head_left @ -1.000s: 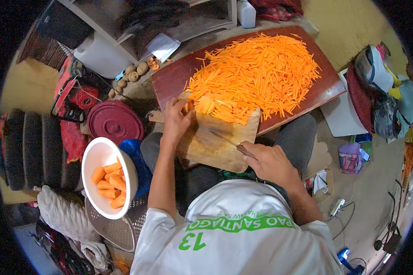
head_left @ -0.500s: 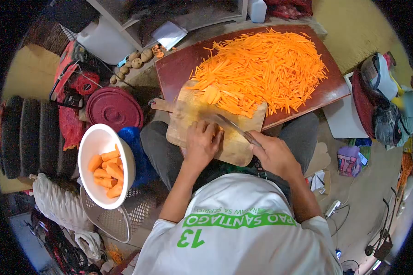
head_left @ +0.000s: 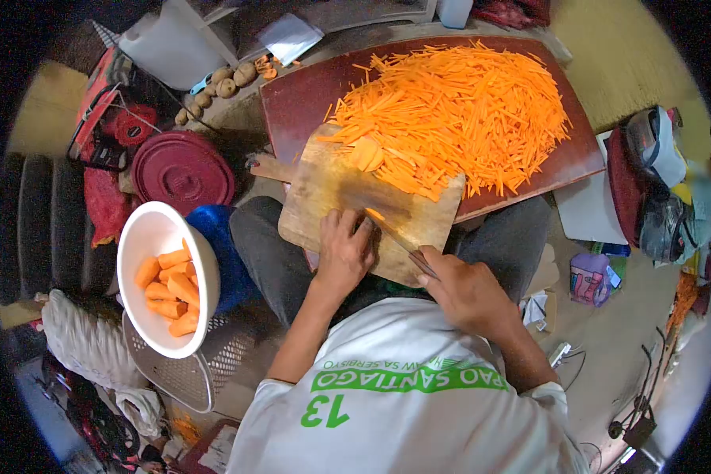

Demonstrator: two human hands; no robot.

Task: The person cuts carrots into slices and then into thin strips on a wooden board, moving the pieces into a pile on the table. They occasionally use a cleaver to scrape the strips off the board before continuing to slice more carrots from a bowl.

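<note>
My right hand (head_left: 470,288) grips a knife (head_left: 403,246), its blade slanting up and left across the wooden cutting board (head_left: 308,209). My left hand (head_left: 346,246) presses on the board with curled fingers, just left of the blade. Beneath those fingers is a carrot, mostly hidden by them. A thin carrot slice (head_left: 376,214) shows beside the blade near the fingertips. Several flat carrot slices (head_left: 366,155) lie at the board's upper edge. Beyond them a large heap of carrot strips (head_left: 466,118) spreads over the dark red table (head_left: 300,103) and overlaps the board.
A white bowl (head_left: 126,296) of peeled carrots (head_left: 174,288) stands at my left, beside a dark red lidded bucket (head_left: 183,175). Several potatoes (head_left: 227,87) lie on the floor behind. At right are a purple pack (head_left: 591,278) and a pile of bags (head_left: 662,213).
The knife has come down and closer to my left fingertips, and a thin carrot slice now shows at the blade. The whole view has shifted slightly.
</note>
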